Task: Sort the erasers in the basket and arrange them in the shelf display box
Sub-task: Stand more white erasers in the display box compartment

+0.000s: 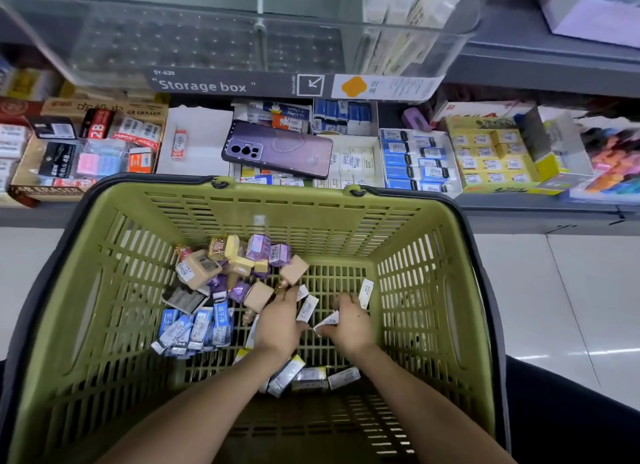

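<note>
View from above into a green slatted basket [415, 290] that stands on the floor in front of a low shop shelf [519, 207]. Both bare forearms reach down into it.

The left hand [277, 321] is near the middle of the basket floor, fingers curled around a couple of white erasers [308, 308] that stick out beside its fingertips. Just to its right, the right hand [349, 325] is also curled and pinches a white eraser [327, 321] at the thumb. A further white one stands at its fingertips, but it is unclear whether the hand holds it.

Loose erasers lie in groups on the basket floor. Blue erasers [194, 328] lie in a row to the left of the hands. Tan erasers [197, 269] and purple erasers [259, 249] are heaped at the far left. A few silver-white ones [304, 373] lie nearest the viewer, between the forearms.

On the shelf beyond the basket, display boxes [419, 159] of packed erasers sit side by side. A purple phone [277, 148] lies face down across them. A white box [197, 141] to its left holds a single eraser. A clear tub labelled "Storage box" [242, 38] sits on the shelf above.
</note>
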Demonstrator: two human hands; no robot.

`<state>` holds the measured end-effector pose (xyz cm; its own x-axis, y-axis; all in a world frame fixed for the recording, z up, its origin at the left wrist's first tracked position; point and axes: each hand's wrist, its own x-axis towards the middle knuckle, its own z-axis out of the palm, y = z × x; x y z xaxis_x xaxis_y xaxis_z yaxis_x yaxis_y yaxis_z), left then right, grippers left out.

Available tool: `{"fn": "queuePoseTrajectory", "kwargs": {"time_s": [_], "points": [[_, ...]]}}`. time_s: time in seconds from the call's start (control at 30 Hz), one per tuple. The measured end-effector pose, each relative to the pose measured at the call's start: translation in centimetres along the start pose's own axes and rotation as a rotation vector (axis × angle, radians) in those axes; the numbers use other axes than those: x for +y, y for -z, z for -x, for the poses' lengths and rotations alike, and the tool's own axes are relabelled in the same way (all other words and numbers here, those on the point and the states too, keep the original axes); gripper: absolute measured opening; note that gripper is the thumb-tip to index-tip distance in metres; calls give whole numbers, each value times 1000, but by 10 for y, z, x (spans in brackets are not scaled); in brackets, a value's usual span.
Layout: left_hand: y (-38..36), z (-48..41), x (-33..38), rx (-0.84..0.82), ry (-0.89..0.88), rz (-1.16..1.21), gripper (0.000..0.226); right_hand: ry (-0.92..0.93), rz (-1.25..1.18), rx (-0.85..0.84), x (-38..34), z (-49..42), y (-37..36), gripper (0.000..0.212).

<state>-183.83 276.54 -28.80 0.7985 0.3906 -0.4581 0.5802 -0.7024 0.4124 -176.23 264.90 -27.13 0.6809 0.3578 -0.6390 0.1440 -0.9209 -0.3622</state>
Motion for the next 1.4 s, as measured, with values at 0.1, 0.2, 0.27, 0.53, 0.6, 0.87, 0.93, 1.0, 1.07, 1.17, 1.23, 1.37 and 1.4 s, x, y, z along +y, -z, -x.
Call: {"fn": "queuePoseTrajectory", "kwargs": {"time_s": [0.1,0.2,0.27,0.53,0.6,0.87,0.93,1.0,1.07,1.17,1.23,1.37,1.4], "points": [[-1,2,-1,24,-122,-110,56,-99,-203,-43,3,-2,11,31],[-7,0,-4,61,-275,-126,49,-265,-490,-101,7,2,34,44],[-10,-3,-1,44,-344,-135,52,-356,-676,-131,9,8,51,44],[-10,-16,11,-155,-304,-185,65,-579,-1124,32,6,23,50,30],[-7,-16,12,-166,-221,-17,64,-578,-1156,54,6,27,51,28],[57,12,27,-166,102,845,58,-240,-1269,90,-25,68,102,22],[88,22,36,-146,65,880,56,-90,-1230,89,-41,82,128,24],[121,33,46,-117,10,939,48,43,-1159,88,-57,100,158,24],[157,48,55,-88,-54,1005,41,159,-1111,90,-70,122,188,25],[206,70,67,-11,-166,913,43,312,-1033,132,-82,149,222,22],[237,83,75,35,-233,927,44,387,-964,222,-89,161,242,23],[290,105,90,128,-346,939,46,516,-806,443,-103,181,280,23],[301,109,91,170,-367,937,46,539,-767,494,-107,186,288,22]]}}
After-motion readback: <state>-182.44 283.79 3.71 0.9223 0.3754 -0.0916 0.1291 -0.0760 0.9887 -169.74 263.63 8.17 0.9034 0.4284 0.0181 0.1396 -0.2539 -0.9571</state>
